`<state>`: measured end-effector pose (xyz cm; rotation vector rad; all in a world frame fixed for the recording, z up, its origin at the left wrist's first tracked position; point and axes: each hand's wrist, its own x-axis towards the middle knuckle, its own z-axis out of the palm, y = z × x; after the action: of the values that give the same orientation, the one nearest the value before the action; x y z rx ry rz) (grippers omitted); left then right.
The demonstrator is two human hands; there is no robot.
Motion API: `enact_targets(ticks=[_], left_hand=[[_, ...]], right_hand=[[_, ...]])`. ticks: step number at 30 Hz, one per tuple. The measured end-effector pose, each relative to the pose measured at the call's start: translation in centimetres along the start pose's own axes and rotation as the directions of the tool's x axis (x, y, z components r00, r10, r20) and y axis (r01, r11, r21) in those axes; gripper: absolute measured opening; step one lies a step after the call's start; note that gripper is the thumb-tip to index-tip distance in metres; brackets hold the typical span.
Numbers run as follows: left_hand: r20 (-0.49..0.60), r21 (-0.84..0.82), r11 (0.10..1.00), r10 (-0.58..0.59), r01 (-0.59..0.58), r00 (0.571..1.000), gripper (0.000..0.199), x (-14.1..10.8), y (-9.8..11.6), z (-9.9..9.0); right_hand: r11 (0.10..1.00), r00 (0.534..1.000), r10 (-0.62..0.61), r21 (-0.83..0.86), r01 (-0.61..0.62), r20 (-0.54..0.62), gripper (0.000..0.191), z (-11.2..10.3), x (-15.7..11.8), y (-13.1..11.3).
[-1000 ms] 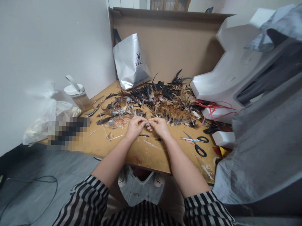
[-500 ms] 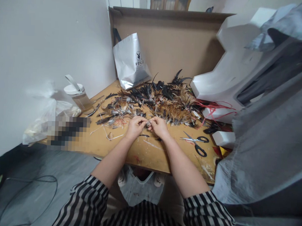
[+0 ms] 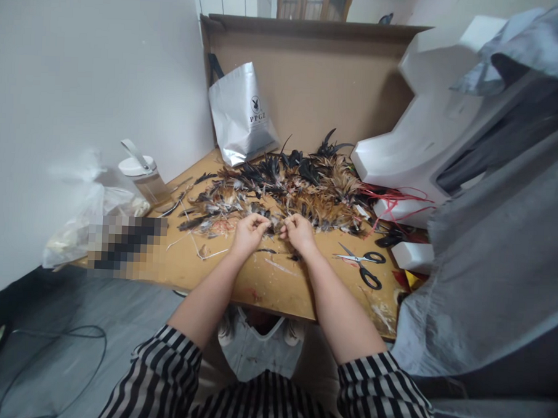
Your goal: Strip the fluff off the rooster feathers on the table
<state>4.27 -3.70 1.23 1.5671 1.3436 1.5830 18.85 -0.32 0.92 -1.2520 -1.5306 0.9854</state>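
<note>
My left hand (image 3: 250, 233) and my right hand (image 3: 299, 233) are held close together over the wooden table (image 3: 220, 277), a small gap between them. The fingertips of each are pinched closed. A small dark, feathery bit shows at the left fingertips; what the right fingers grip is too small to make out. Just beyond my hands lie bunches of brown feathers (image 3: 313, 207) and black feathers (image 3: 266, 171). Black-handled scissors (image 3: 362, 260) rest partly open on the table, right of my right hand.
A silver bag (image 3: 241, 115) leans at the back left. Left of it stand a lidded cup (image 3: 151, 182) and a clear plastic bag (image 3: 89, 213). Red strings (image 3: 397, 199), white foam (image 3: 414, 128) and grey cloth (image 3: 499, 243) are at the right.
My hands, whose fingertips met around a small greyish thing, have moved slightly apart. The feathers, scissors and bags stay where they were.
</note>
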Motion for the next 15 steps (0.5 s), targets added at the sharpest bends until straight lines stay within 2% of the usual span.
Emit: enact_targets(ticks=[5, 8, 10, 12, 15], left_hand=[[0.085, -0.193, 0.961, -0.184, 0.197, 0.979, 0.018, 0.11, 0.44, 0.1], [0.103, -0.2, 0.954, -0.208, 0.226, 0.973, 0.021, 0.11, 0.45, 0.12], [0.087, -0.16, 0.973, -0.155, 0.167, 0.984, 0.019, 0.0, 0.31, 0.21], [0.082, -0.104, 0.993, -0.054, 0.063, 0.995, 0.016, -0.2, 0.12, 0.32], [0.121, -0.013, 0.997, 0.083, -0.082, 0.989, 0.012, -0.54, -0.13, 0.36]], right_hand=[[0.983, 0.996, 0.088, 0.163, -0.085, -0.011, 0.014, 0.16, -0.09, -0.43], [0.942, 0.98, 0.188, 0.271, -0.199, 0.064, 0.014, 0.05, -0.24, -0.78], [0.895, 0.946, 0.263, 0.318, -0.313, 0.19, 0.013, -0.1, -0.27, -0.82], [0.843, 0.907, 0.301, 0.363, -0.397, 0.294, 0.01, -0.25, -0.24, -0.72], [0.771, 0.883, 0.309, 0.451, -0.45, 0.353, 0.01, -0.42, -0.15, -0.6]])
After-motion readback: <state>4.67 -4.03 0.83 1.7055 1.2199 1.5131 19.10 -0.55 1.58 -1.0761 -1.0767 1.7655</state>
